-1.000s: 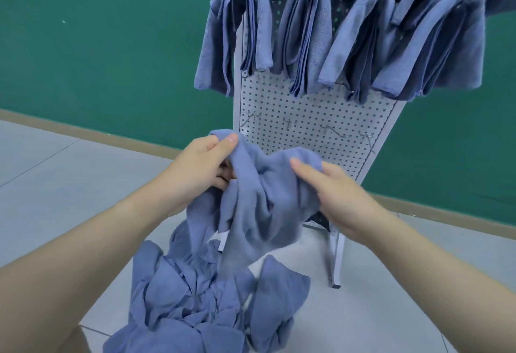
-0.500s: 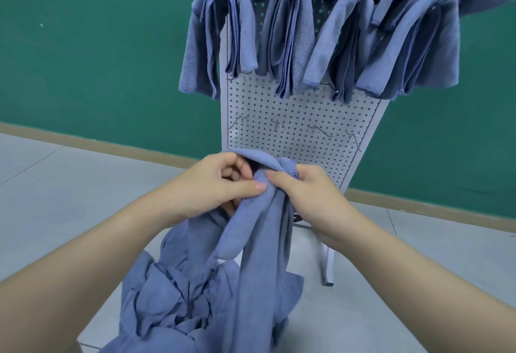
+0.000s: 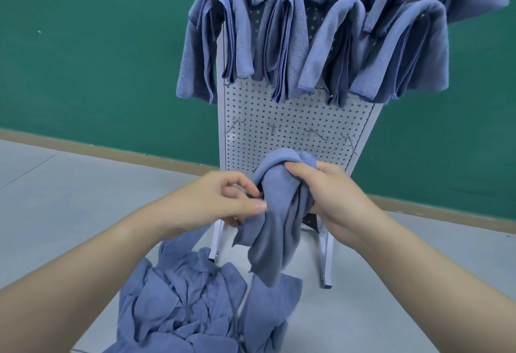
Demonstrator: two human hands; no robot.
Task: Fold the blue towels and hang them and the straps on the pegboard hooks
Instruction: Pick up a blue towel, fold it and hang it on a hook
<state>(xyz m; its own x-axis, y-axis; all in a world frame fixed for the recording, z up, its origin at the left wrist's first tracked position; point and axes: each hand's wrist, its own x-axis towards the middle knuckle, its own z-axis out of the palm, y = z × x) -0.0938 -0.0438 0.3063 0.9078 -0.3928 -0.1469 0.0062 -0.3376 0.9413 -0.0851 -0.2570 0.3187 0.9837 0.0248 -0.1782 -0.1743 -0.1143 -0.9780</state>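
Pinching blue towel [image 3: 279,213] edge with left hand [image 3: 223,201] thumb and curled fingers; gripping bunched fold with right hand [image 3: 329,193], just below pegboard [image 3: 290,129] empty hooks [image 3: 315,134]. Aligning edges squarely before hanging.

No readable txt, labels, brand marks, nos. or signs anywhere in view; the pegboard [image 3: 290,118] face shows only holes; the hung towels [image 3: 282,42] and the towel [image 3: 275,213] in hand carry no visible tag or print.
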